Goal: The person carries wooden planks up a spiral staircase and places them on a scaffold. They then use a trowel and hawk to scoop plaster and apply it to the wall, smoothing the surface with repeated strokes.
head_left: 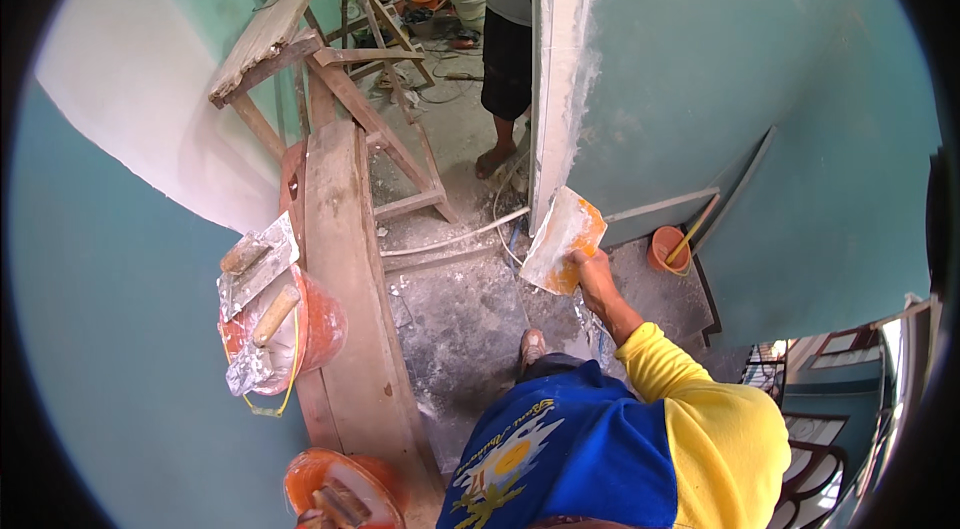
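Note:
My right hand (594, 277) is closed on the right edge of an orange plastering float (562, 237), whose flat face is smeared with white plaster. The float is beside the lower end of the white plastered wall edge (562, 79); I cannot tell whether they touch. My left hand is out of view. To my left, an orange bucket (325, 329) with a yellow handle stands on a wooden plank. Across its top lie a steel trowel (262, 269) with a wooden grip and a second wooden-handled tool (276, 317), both caked with plaster.
The long wooden plank (345, 229) runs up to a trestle (375, 109). Another orange bucket (345, 484) is at the lower left. A small orange bucket (668, 247) stands by the right wall. Another person (507, 59) stands behind the wall edge. A pale cable (450, 241) crosses the floor.

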Demonstrator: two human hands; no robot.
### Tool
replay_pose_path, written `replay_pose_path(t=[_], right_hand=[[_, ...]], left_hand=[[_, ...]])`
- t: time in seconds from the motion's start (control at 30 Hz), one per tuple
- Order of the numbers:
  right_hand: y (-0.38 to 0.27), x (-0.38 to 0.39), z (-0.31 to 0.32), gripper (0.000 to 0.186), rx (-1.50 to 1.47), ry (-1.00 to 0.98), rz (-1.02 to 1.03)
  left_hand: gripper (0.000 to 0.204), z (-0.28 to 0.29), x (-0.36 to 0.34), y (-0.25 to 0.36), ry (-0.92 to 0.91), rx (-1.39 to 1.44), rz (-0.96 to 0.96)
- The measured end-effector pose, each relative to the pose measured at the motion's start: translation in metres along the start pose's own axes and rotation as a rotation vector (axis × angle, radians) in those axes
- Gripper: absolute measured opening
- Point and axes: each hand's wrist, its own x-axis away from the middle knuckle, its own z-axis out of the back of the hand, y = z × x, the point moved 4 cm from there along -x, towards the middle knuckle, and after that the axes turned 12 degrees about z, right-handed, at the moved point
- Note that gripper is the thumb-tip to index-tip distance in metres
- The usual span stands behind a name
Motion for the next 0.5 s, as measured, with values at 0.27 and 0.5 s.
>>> replay_pose_path(t=[0.27, 0.5], right_hand=[[0.024, 0.05, 0.009, 0.034, 0.03, -0.012, -0.029], [0.035, 0.073, 0.024, 0.031, 0.057, 0.007, -0.018]], left_hand=[[0.011, 0.057, 0.04, 0.019, -0.023, 0.185, -0.162], [0.007, 0.059, 0.053, -0.004, 0.077, 0.196, -0.037]])
